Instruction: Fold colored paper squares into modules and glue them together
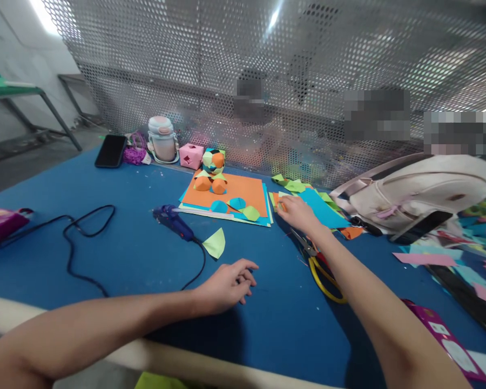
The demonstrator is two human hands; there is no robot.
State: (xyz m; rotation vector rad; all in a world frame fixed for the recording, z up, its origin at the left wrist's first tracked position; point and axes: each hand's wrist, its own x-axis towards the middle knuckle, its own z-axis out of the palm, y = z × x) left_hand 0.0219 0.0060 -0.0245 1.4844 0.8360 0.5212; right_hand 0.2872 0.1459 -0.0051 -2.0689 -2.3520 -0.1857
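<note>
My left hand (pixel 229 283) hovers over the near part of the blue table with its fingers apart and loosely bent, holding nothing. Farther off, my right hand (pixel 297 213) reaches to a small pile of paper scraps, its fingers closed at a piece of orange paper (pixel 275 199). Beside that hand lies blue paper (pixel 322 208). Yellow-handled scissors (pixel 319 273) rest under my right forearm. A blue glue gun (pixel 174 222) lies left of centre, close to a pale green paper piece (pixel 216 243). Cut blue and green pieces (pixel 237 203) lie on stacked orange sheets (pixel 249 186).
A paper ball (pixel 213 161), pink box (pixel 191 155), bottle (pixel 162 140), purple yarn (pixel 136 151) and phone (pixel 110 151) line the back. A pale bag (pixel 417 189) stands right by a perforated metal screen (pixel 210 70). The glue gun's black cord (pixel 71 254) loops across the left.
</note>
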